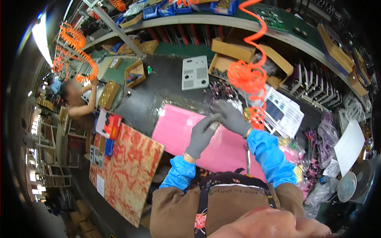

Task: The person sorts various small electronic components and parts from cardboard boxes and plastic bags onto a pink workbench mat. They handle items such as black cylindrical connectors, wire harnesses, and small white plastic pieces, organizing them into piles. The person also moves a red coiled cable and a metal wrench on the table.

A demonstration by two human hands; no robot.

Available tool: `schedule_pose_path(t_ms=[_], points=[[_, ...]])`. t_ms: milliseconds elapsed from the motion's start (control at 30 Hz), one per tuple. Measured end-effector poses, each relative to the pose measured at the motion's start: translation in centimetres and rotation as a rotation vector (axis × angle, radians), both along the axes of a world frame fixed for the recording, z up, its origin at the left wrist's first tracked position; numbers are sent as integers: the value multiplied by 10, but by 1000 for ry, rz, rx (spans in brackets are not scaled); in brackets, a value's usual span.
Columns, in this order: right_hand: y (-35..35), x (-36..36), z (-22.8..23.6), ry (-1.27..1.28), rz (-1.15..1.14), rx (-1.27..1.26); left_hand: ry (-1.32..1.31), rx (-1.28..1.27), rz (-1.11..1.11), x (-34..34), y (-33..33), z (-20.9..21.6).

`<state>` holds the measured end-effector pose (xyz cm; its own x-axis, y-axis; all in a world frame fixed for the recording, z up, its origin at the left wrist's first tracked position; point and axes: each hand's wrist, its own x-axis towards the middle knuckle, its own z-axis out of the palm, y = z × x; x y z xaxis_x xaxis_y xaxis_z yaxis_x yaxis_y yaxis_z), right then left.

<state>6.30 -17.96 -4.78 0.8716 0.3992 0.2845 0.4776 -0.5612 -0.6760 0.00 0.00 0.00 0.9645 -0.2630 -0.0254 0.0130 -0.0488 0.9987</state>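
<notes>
My left hand [201,136], in a grey glove, is raised over the pink mat [178,131]. Its fingers curl in toward the thumb, and what they grip, if anything, is too small to name. Close beside it on the right, my right hand [233,118], gloved in grey too, has bent fingers pointing left; whatever lies in them is hidden. Just beyond the right hand lies a pile of small dark and purplish parts [222,90]. Blue sleeve covers [266,152] reach up both forearms. A thin metal strip [248,160] rests on the mat near my body.
An orange coiled hose [246,75] hangs near my right hand. Beyond the mat are a white slotted panel [195,73] and cardboard boxes [232,51]. Printed sheets [287,117] and bagged parts lie right. A red-patterned board [127,166] stands left; another person [81,105] works beyond.
</notes>
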Motion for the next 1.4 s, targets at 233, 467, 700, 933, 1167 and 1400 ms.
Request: schedule_pose_path(t_ms=[233,467,700,933,1167,1400], points=[[-7,218,-43,-226,-657,-239,84,49,-9,164,81,-18],[-86,296,6,-196,-751,-779,31,268,-107,303,93,-88],[-94,305,-11,-83,-729,-556,-41,413,-116,444,23,-149],[-66,242,3,-200,-623,-431,-178,524,-342,498,-25,-231],[-2,142,47,-190,-491,-344,86,219,-208,487,25,-214],[13,72,97,0,-432,-263,264,66,56,431,130,-147]])
